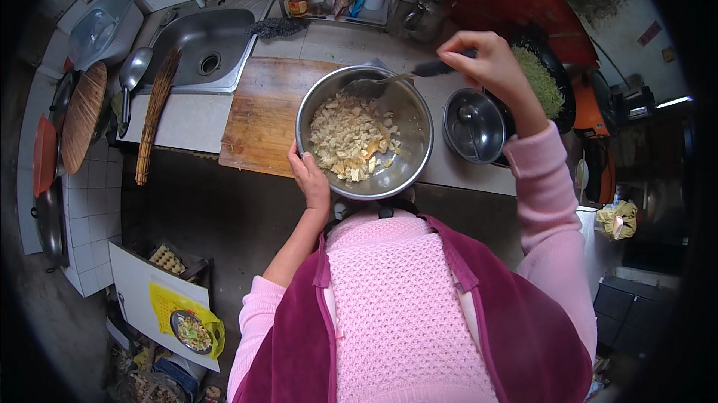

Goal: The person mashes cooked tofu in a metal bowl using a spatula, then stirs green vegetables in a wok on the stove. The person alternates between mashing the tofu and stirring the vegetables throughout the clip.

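Observation:
A large stainless steel bowl [412, 162] stands partly over the front edge of a wooden cutting board [263, 106]. Pale crumbled or diced food [350, 128] fills its left and lower part, with a few yellowish pieces near the bottom. My left hand [312, 178] grips the bowl's rim at the lower left. Above the bowl's upper right side, my right hand [482, 61] holds the black handle of a metal turner [373, 86]. The turner's blade is inside the bowl, by the far wall.
A smaller metal bowl [474, 148] with a spoon stands at right. Behind it, a black wok [566, 72] holds shredded green vegetable [535, 80]. At left are a steel sink [230, 69], a straw whisk brush [157, 106] and a ladle [134, 66]. A wire rack [336, 19] holds jars.

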Demonstrator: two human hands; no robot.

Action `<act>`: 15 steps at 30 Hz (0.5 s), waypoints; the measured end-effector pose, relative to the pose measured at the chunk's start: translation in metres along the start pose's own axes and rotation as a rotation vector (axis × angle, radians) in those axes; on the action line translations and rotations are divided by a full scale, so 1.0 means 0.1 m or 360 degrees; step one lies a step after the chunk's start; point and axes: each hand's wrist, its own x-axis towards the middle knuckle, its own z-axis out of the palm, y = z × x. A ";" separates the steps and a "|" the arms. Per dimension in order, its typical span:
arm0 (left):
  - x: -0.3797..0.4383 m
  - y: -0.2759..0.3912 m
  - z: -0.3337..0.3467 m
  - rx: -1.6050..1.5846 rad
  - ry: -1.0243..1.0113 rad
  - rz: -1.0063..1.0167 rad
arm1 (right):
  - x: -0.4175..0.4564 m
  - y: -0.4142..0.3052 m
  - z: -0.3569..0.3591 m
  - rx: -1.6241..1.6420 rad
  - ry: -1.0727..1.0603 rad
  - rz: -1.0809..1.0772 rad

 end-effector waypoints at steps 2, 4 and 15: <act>0.00 0.01 0.00 0.0018 0.0004 -0.0006 | 0.26 0.03 0.25 0.0320 0.0139 -0.0216; 0.00 0.02 0.00 0.0016 0.0003 -0.0009 | 0.47 0.01 0.61 0.0258 0.0378 -0.0462; -0.02 0.00 0.05 -0.0039 0.0081 -0.0070 | -0.04 -0.26 1.29 0.1451 0.0280 -0.0332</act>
